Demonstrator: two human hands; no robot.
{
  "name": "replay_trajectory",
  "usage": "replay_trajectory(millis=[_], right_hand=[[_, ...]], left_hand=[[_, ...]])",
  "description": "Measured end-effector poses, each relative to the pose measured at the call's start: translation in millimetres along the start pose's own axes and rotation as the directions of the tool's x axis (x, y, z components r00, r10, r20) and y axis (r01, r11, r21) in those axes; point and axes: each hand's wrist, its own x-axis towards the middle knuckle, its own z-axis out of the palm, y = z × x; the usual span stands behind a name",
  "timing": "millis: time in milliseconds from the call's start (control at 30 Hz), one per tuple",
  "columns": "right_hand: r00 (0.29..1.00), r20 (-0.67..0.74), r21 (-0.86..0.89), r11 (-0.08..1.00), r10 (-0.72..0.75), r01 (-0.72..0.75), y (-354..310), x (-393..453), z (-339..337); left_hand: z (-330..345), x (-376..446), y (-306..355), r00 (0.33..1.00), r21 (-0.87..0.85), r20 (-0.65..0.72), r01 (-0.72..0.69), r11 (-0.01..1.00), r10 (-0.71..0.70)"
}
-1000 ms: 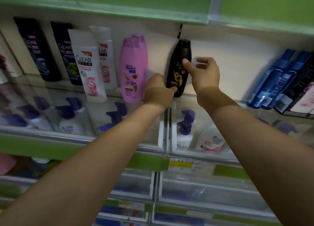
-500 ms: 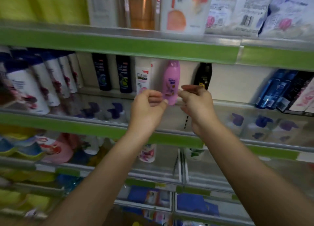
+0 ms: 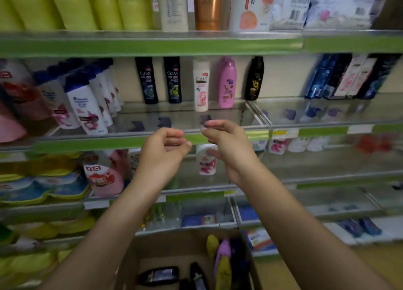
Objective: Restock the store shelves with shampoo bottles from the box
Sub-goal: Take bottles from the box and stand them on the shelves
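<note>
The fingers of both the left hand and right hand hang loosely curled and hold nothing before the shelf's front edge, so best lower both straight into the box below, where shampoo bottles lie, and grip one round its body.

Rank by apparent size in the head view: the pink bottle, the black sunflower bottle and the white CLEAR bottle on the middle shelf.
1. white CLEAR bottle, tallest, though it stands nearer the shelf front.
2. pink bottle.
3. black sunflower bottle, slimmest, farther back, so unsure.
</note>
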Motion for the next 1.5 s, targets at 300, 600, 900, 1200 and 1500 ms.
replay_trajectory(millis=[300, 600, 900, 1200, 1500], right_hand=[[0.998, -0.034, -0.059, 0.996, 0.058, -0.06, 47, -72, 10], [0.972, 0.01, -0.142, 0.963, 0.234, -0.23, 138, -117, -5], [0.859, -0.128, -0.142, 0.848, 0.496, -0.51, 254, -145, -10], [0.67, -0.275, -0.102, 0.672, 0.689, -0.733, 357, -160, -6], [0.613, -0.347, -0.325, 0.522, 0.709, -0.788, 454, -146, -44]], left_hand=[[-37, -67, -49, 0.988, 0.007, 0.11, 0.106, 0.994, -0.106], [-19, -147, -136, 0.954, 0.095, 0.125, 0.263, 0.96, -0.273], [-32, -194, -235, 0.828, 0.197, 0.091, 0.529, 0.825, -0.553], [-46, -196, -316, 0.728, 0.343, 0.17, 0.588, 0.732, -0.664], [-23, -194, -402, 0.56, 0.369, 0.1, 0.746, 0.554, -0.822]])
